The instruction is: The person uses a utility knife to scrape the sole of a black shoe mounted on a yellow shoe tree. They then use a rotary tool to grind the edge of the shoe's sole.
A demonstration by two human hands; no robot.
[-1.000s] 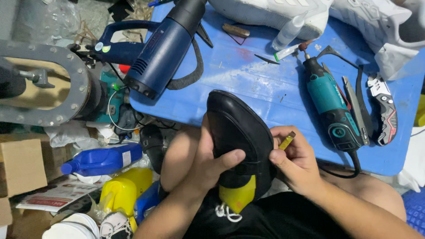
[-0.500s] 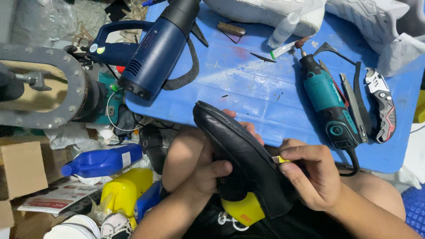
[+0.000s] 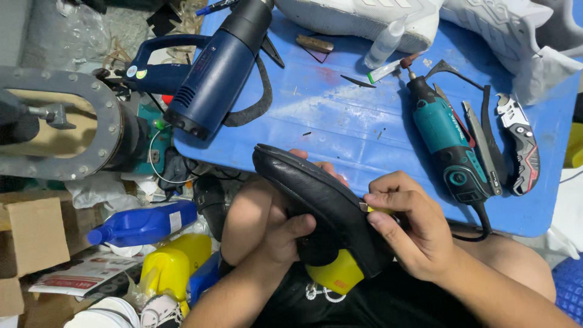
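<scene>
Your left hand point(image 3: 285, 234) grips the black leather shoe point(image 3: 322, 203) — right hand point(image 3: 413, 228) pinches a small yellow tool point(image 3: 378, 210) at its edge; brace firmly, short strokes.

Bright, even light; sharp focus

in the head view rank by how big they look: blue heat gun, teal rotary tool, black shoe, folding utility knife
1. blue heat gun and black shoe look about alike; the shoe sits nearer the camera and is partly covered by the left hand and right hand, so no ranking between them
2. teal rotary tool
3. folding utility knife
</scene>
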